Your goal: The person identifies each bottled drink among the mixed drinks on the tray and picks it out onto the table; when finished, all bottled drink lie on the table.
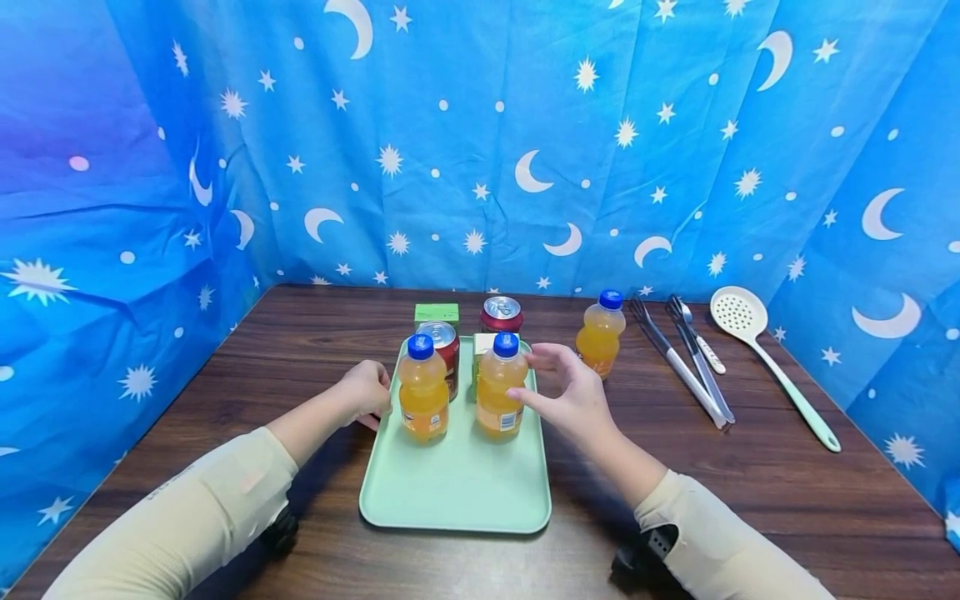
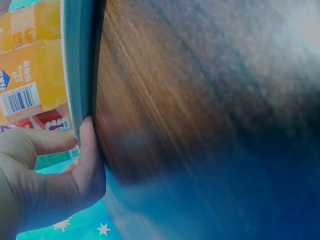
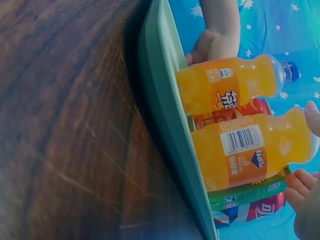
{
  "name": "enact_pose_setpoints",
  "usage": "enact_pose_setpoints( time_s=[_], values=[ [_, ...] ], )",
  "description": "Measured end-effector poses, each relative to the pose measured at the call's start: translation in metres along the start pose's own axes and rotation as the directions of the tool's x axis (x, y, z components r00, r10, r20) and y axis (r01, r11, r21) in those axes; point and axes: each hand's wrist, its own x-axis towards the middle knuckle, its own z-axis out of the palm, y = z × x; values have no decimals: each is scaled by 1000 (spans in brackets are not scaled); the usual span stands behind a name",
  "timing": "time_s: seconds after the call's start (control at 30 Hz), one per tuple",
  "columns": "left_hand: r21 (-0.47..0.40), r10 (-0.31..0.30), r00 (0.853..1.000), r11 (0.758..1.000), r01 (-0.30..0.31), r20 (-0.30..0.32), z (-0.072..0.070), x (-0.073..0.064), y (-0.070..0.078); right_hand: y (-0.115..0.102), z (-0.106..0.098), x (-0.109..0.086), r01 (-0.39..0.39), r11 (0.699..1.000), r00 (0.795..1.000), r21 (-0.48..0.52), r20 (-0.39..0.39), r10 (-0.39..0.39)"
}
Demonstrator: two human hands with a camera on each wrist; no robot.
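Left fingers (image 2: 86, 155) clamped on the green tray (image 1: 457, 492) — right fingers (image 3: 299, 184) apart beside an orange drink bottle (image 1: 498, 404)

Left wrist view: surface (image 2: 160, 90) beside the fingers (image 2: 89, 150) is blurred, white glare well beyond them. Head view: bright, largely sharp; violet cast on the curtain (image 1: 67, 83), far left of the fingers. Right wrist view: surface looks soft.

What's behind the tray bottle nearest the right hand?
Behind that bottle: a green carton, pale on top, then a silver-lidded red can. In the head view, the bottle hides most of the carton; the can's base is covered.
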Motion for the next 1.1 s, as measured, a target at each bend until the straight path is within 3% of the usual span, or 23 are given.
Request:
enact_pose_setpoints(
  time_s=[0.1,0.33,0.57,0.67,0.87,1.1],
  values=[
    [4,1,1000,1000,-1,0,1,0,0,-1,2,-1,6,1000,1000,-4,0,-6],
    [10,3,1000,1000,-3,-4,1,0,0,-38,2,-5,18,1000,1000,20,21,-18],
    [5,6,1000,1000,-6,-6,0,0,0,-40,6,-5,34,999,999,11,25,-34],
    [6,6,1000,1000,-6,-1,0,-1,0,-37,9,-5,39,999,999,3,14,-39],
    [9,7,1000,1000,-7,-10,0,0,-1,-8,19,-2,43,999,999,-16,-20,-43],
    [9,11,1000,1000,-11,-15,1,0,-1,-1,25,-3,50,997,998,-52,-38,-52]
  ],
)
